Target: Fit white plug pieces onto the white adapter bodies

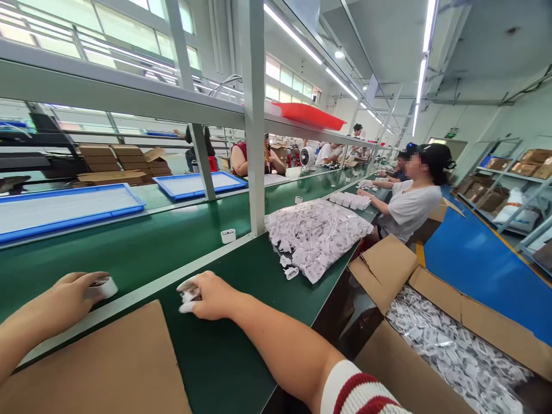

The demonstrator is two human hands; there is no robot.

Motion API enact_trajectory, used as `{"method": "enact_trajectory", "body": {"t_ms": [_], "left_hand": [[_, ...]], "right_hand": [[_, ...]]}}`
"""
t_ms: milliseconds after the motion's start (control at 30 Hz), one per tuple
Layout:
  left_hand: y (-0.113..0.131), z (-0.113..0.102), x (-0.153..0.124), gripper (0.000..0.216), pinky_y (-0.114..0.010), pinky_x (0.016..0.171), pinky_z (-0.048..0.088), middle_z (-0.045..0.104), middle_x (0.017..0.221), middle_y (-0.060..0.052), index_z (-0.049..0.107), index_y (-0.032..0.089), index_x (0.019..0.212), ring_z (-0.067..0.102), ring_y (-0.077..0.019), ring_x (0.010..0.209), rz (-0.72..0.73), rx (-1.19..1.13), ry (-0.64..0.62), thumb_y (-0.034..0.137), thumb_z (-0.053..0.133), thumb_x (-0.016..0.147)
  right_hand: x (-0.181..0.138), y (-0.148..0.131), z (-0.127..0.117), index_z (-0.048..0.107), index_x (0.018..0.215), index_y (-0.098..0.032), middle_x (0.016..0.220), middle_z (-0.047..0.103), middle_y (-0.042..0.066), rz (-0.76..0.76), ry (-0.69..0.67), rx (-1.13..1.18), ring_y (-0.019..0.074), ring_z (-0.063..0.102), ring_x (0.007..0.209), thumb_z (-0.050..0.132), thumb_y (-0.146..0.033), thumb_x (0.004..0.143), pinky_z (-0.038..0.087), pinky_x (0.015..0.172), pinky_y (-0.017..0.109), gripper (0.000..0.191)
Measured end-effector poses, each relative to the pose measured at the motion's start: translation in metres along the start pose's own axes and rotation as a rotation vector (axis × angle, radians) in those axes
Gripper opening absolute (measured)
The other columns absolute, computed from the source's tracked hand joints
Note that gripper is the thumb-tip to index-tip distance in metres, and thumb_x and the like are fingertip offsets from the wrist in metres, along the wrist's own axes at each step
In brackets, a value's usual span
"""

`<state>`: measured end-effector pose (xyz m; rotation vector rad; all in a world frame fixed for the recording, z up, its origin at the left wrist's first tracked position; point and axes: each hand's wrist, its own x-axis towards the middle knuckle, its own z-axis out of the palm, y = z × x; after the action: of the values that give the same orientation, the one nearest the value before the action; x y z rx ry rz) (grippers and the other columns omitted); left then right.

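Note:
My left hand point(71, 296), at the left over the green conveyor belt, has its fingers closed on a white plastic housing point(108, 287) with an open, hollow end. Over the green worktop, my right hand point(211, 294) pinches a small white plastic part point(188, 296); its fingertips look white, and the part's exact shape is partly hidden by them. Another white housing point(228, 236) stands on the belt beyond the metal rail. Further right, a clear bag point(321, 236) full of white plastic parts lies on the worktop, with a few loose pieces point(291, 272) at its near corner.
A cardboard sheet point(99, 362) lies before me at the left. An open carton point(452, 345) of white parts stands at the right. A metal post point(254, 115) rises beside the belt. Blue trays point(64, 210) lie across it. A co-worker point(407, 201) sits farther along, near lined-up white pieces.

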<state>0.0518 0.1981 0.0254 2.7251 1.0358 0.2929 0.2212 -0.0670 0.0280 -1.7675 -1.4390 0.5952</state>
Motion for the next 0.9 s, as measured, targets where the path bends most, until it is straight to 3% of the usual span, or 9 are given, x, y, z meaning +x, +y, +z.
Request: {"method": "enact_trajectory", "body": {"t_ms": [100, 167, 267, 400, 500, 567, 700, 800, 900], "left_hand": [[0.006, -0.013, -0.012, 0.053, -0.039, 0.078, 0.048, 0.067, 0.116, -0.007, 0.065, 0.025, 0.1, 0.064, -0.0297, 0.091, -0.094, -0.011, -0.011, 0.066, 0.039, 0.078], [0.026, -0.023, -0.033, 0.049, -0.036, 0.075, 0.048, 0.062, 0.124, -0.007, 0.064, 0.024, 0.106, 0.065, -0.0267, 0.088, -0.112, 0.023, 0.024, 0.061, 0.041, 0.083], [0.063, -0.03, -0.076, 0.042, -0.034, 0.075, 0.046, 0.062, 0.12, -0.008, 0.063, 0.022, 0.11, 0.064, -0.0273, 0.092, -0.064, 0.018, 0.064, 0.053, 0.046, 0.087], [0.098, -0.023, -0.14, 0.032, -0.032, 0.07, 0.044, 0.066, 0.114, -0.005, 0.064, 0.025, 0.099, 0.065, -0.0258, 0.09, -0.018, -0.115, 0.042, 0.052, 0.051, 0.086], [0.111, -0.013, -0.182, 0.026, -0.032, 0.066, 0.044, 0.071, 0.096, -0.003, 0.065, 0.027, 0.089, 0.066, -0.0259, 0.086, -0.01, -0.213, 0.015, 0.05, 0.056, 0.083], [0.114, -0.005, -0.201, 0.024, -0.032, 0.067, 0.045, 0.071, 0.096, -0.003, 0.065, 0.027, 0.091, 0.066, -0.0247, 0.085, -0.008, -0.3, 0.023, 0.048, 0.057, 0.083], [0.114, 0.009, -0.215, 0.03, -0.031, 0.068, 0.048, 0.068, 0.098, -0.003, 0.064, 0.026, 0.099, 0.064, -0.0215, 0.08, -0.062, -0.458, 0.046, 0.051, 0.055, 0.085], [0.112, 0.017, -0.214, 0.031, -0.031, 0.066, 0.047, 0.065, 0.091, -0.002, 0.062, 0.024, 0.091, 0.061, -0.0203, 0.076, -0.067, -0.507, 0.06, 0.053, 0.054, 0.086], [0.11, 0.02, -0.213, 0.03, -0.031, 0.065, 0.046, 0.065, 0.091, -0.001, 0.064, 0.024, 0.095, 0.061, -0.0199, 0.075, -0.069, -0.551, 0.06, 0.051, 0.058, 0.084]], "right_hand": [[-0.003, 0.001, -0.004, 0.063, 0.122, -0.019, 0.111, 0.058, 0.006, 0.012, 0.0, -0.085, 0.0189, 0.064, 0.098, 0.072, 0.0, 0.061, 0.054, 0.092, 0.03, 0.064], [-0.005, 0.002, -0.006, 0.068, 0.11, -0.022, 0.105, 0.056, 0.003, 0.016, 0.004, -0.082, 0.0183, 0.063, 0.092, 0.069, 0.003, 0.06, 0.053, 0.09, 0.031, 0.056], [-0.005, 0.005, -0.004, 0.067, 0.095, -0.023, 0.091, 0.055, -0.002, 0.064, 0.053, 0.119, 0.0138, 0.061, 0.076, 0.069, 0.004, 0.057, 0.054, 0.082, 0.031, 0.046], [-0.001, 0.008, 0.006, 0.055, 0.101, -0.022, 0.08, 0.055, -0.007, 0.132, -0.014, 0.308, 0.0104, 0.057, 0.062, 0.075, -0.004, 0.057, 0.052, 0.061, 0.026, 0.051], [-0.003, 0.004, 0.011, 0.051, 0.105, -0.023, 0.076, 0.055, -0.008, 0.146, -0.105, 0.404, 0.01, 0.055, 0.058, 0.07, -0.006, 0.058, 0.046, 0.049, 0.021, 0.054], [-0.006, 0.0, 0.011, 0.052, 0.106, -0.023, 0.074, 0.055, -0.008, 0.144, -0.162, 0.444, 0.0109, 0.056, 0.059, 0.067, -0.006, 0.058, 0.043, 0.046, 0.019, 0.053], [-0.011, -0.006, 0.01, 0.056, 0.1, -0.022, 0.085, 0.067, 0.001, 0.184, -0.259, 0.486, 0.0174, 0.065, 0.076, 0.078, -0.011, 0.053, 0.045, 0.048, 0.021, 0.053], [-0.01, -0.006, 0.015, 0.058, 0.089, -0.02, 0.082, 0.068, 0.002, 0.225, -0.162, 0.435, 0.015, 0.063, 0.071, 0.077, -0.016, 0.059, 0.045, 0.051, 0.022, 0.037], [-0.009, -0.005, 0.021, 0.057, 0.087, -0.02, 0.075, 0.063, -0.001, 0.229, -0.085, 0.361, 0.0112, 0.056, 0.06, 0.073, -0.018, 0.065, 0.043, 0.052, 0.023, 0.027]]}}
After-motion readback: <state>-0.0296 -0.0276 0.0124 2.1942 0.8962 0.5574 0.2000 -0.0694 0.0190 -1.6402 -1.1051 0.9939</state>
